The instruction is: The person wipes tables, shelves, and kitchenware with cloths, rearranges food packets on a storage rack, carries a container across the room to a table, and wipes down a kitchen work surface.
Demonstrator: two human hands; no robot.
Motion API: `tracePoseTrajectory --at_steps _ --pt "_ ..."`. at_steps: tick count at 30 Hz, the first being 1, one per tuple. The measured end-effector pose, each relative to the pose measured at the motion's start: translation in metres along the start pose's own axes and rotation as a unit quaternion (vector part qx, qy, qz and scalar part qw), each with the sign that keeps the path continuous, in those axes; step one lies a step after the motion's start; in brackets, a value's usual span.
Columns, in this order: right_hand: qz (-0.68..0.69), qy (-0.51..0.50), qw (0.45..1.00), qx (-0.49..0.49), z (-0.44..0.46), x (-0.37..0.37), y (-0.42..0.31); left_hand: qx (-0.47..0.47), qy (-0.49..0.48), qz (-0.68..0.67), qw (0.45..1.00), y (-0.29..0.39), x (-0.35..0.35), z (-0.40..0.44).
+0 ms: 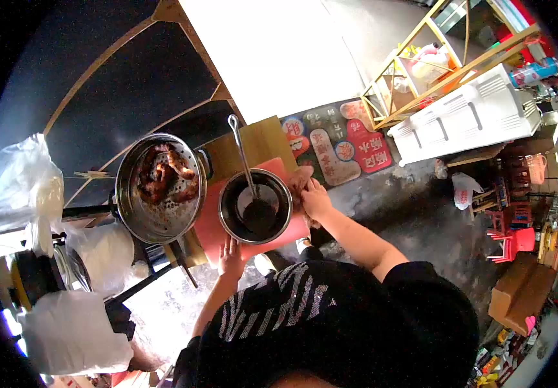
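A steel pot [226,213] with dark liquid inside stands on a pink-red board [211,226]. A long-handled ladle [239,142] leans in it, its handle rising past the far rim. My left hand [230,260] lies with fingers stretched out on the board's near edge, close to the pot. At the board's right edge, my right hand [316,202] is closed on a crumpled brownish cloth [301,178], beside the pot. Left of the board sits a large steel steamer pan [162,227] with a perforated bottom, holding several browned pieces of meat [156,181].
Plastic bags [27,187] hang at the left. A wooden surface [266,139] lies under the board. A patterned mat [337,145] covers the floor ahead. To the right are a white container [466,116], a yellow-framed rack [414,71] and a red stool [515,242].
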State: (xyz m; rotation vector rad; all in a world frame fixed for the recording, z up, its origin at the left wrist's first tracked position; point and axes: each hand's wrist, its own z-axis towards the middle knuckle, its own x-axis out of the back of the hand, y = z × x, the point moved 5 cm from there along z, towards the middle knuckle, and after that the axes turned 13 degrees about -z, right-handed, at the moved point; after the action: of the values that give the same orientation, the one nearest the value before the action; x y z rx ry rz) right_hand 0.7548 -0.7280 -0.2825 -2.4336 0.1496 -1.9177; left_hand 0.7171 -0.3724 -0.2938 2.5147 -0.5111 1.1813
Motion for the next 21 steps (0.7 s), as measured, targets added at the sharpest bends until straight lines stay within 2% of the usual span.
tracePoseTrajectory --at_steps 5,8,10,11,13,15,18,20,21 --pt "-0.022 0.029 0.999 -0.001 0.089 -0.003 0.006 0.038 -0.048 -0.050 0.997 0.008 0.008 -0.001" --pt "-0.008 0.053 0.999 -0.002 0.157 0.013 0.005 0.033 -0.018 -0.055 0.998 0.008 0.004 -0.001" --pt "-0.042 0.113 0.993 0.009 0.204 0.022 0.002 0.032 -0.012 -0.057 0.998 0.007 0.002 -0.002" --pt "-0.013 0.004 1.000 -0.003 0.222 0.036 0.000 0.034 -0.013 -0.064 0.997 0.006 0.002 -0.001" --pt "-0.024 -0.005 1.000 0.010 0.245 0.057 -0.005 0.039 -0.011 -0.073 0.997 0.006 0.000 -0.002" --pt "0.001 0.009 0.998 0.068 0.253 0.052 -0.004 0.041 -0.003 -0.075 0.996 0.004 -0.005 0.000" --pt "-0.073 0.080 0.988 0.113 0.226 0.025 0.009 0.029 0.028 -0.064 0.997 0.009 0.006 -0.005" --pt "-0.152 0.112 0.970 0.155 0.174 0.032 0.014 0.025 0.047 -0.078 0.996 0.008 0.004 -0.004" --pt "-0.056 0.084 0.984 0.146 0.150 0.029 0.021 0.021 0.046 -0.079 0.996 0.008 0.004 -0.005"
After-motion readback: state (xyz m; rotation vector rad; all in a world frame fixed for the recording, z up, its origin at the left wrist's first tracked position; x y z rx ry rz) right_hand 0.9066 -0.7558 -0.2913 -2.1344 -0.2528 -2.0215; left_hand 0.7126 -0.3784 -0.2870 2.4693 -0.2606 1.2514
